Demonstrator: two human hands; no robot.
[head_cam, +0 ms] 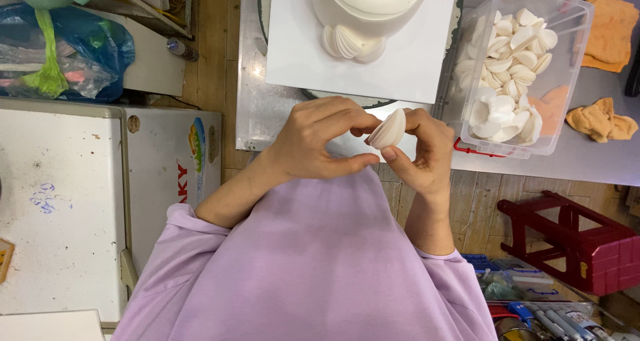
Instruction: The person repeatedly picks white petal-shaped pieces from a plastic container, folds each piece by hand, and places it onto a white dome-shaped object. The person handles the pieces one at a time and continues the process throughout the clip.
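Thin white shell-shaped petal [388, 130], smooth and slightly cupped, held on edge at centre of view, just near of the white square board. Pinched between both hands: left hand [317, 141] closed round its left rim with thumb below and fingertips above; right hand [421, 148] closed on its right rim, thumb pressed against the lower edge. Lilac sleeves [313, 261] of soft knit fabric nearest the camera.

Far of the hands: white square board [413, 61], matte and flat, resting on a round turntable, only partly visible, atop a grey metal table [257, 114]. On the board, a white rounded cake form [373, 1], smooth-surfaced, with an overlapping fan of matching petals [352, 42] against its near side.

Right of the board: clear plastic box [573, 21], rectangular, with red clips, heaped with loose white petals [510, 68] of the same curved shape. Farther right, two crumpled orange cloths [603, 118], soft and nubby, on the grey surface.

Near right: dark red plastic stool [580, 241] on plank flooring; below it, a tray of markers [553, 318].

Left: white chest cabinet [60, 208], scuffed and flat-topped; far left, blue and green plastic bags [67, 48], glossy and creased.
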